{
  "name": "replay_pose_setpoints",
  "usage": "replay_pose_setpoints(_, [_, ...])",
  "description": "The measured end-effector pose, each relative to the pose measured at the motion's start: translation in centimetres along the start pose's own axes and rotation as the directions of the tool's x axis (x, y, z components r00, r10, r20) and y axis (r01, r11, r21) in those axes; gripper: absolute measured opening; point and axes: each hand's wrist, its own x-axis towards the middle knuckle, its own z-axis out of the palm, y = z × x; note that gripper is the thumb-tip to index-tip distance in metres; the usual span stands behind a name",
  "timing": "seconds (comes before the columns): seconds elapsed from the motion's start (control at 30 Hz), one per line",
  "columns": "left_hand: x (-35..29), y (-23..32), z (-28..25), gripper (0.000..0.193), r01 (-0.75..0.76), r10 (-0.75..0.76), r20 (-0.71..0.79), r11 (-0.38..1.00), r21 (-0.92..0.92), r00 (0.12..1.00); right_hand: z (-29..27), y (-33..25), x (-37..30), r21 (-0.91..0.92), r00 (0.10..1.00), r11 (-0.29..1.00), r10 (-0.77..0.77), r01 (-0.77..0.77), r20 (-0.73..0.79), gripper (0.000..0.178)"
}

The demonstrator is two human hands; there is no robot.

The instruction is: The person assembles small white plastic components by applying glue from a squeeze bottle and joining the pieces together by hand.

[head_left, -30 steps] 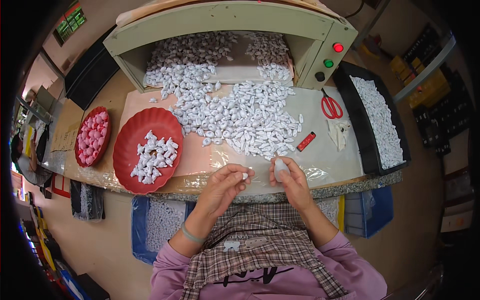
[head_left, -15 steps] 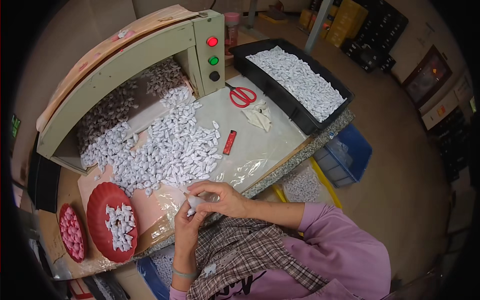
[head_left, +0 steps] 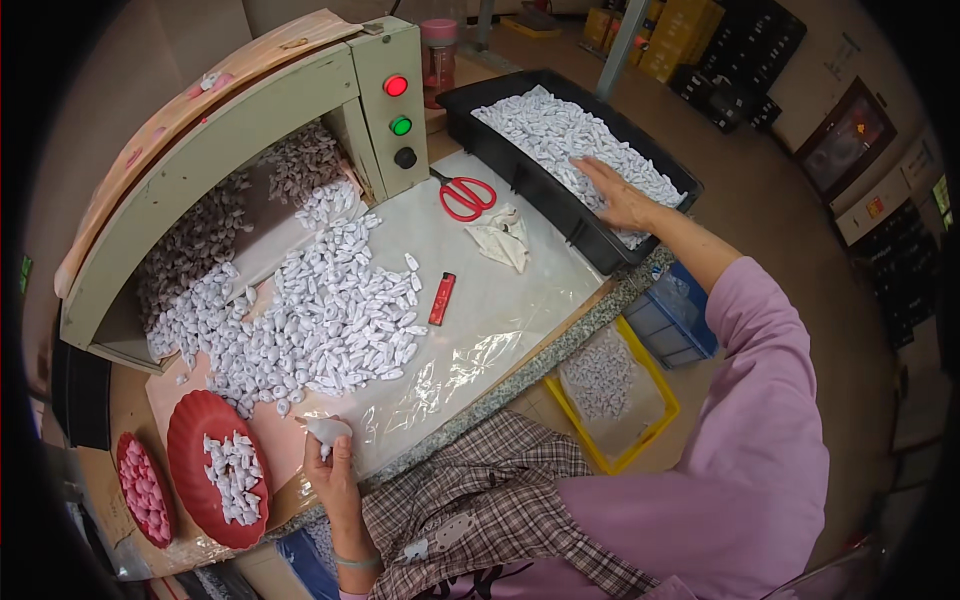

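My left hand [head_left: 338,482] is closed round a smooth white rounded piece [head_left: 327,431] with a narrow tip, held over the front edge of the worktop. My right hand [head_left: 622,204] reaches across the black tray [head_left: 535,197], its fingers stretched out just over or on the small white pieces [head_left: 575,135] that fill it. Whether the fingertips touch them I cannot tell. A big heap of similar white moulded pieces [head_left: 320,300] lies in front of the arched opening of a pale green machine [head_left: 225,130].
Scalloped red dish [head_left: 190,455] with white pieces; smaller red dish [head_left: 163,530] with pink pieces. Red-handled scissors [head_left: 467,199], a cloth [head_left: 500,238] and a red lighter [head_left: 442,299] lie mid-table. Below the granite edge [head_left: 520,376] stand a yellow crate [head_left: 652,432] and a blue crate [head_left: 672,318].
My right hand has left the piece it shared with my left hand and moved far right to the black tray. The left hand keeps the piece, now slightly further left.
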Motion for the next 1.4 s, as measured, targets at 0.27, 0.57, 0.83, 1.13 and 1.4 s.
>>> replay_pose_setpoints(0.27, [0.0, 0.7, 0.8, 0.02, 0.046, -0.047, 0.036, 0.998, 0.043, 0.998, 3.2, 1.2, 4.9, 0.125, 0.99, 0.991, -0.061, 0.044, 0.129, 0.085])
replay_pose_setpoints(0.57, [0.0, 0.6, 1.3, 0.015, -0.118, 0.108, 0.06, 0.973, 0.198, 0.992, 3.1, 3.9, 8.5, 0.279, 0.93, 0.96, -0.131, 0.033, 0.343, 0.077])
replay_pose_setpoints(0.83, [-0.1, 1.3, 1.8, 0.015, -0.118, 0.105, 0.062, 0.954, 0.275, 0.993, 7.0, 2.6, 10.4, -0.053, 0.99, 0.997, 0.052, -0.059, -0.132, 0.06])
replay_pose_setpoints(1.13, [0.1, 1.2, 1.5, 0.016, -0.174, 0.143, 0.114, 0.92, 0.35, 0.983, 5.5, 1.1, 7.6, -0.069, 0.989, 0.991, 0.111, -0.118, -0.098, 0.046])
replay_pose_setpoints(1.4, [0.1, 1.0, 0.9, 0.017, -0.185, 0.155, 0.119, 0.929, 0.321, 0.981, 3.6, 3.1, 7.3, 0.57, 0.948, 0.776, 0.316, -0.269, 0.017, 0.033])
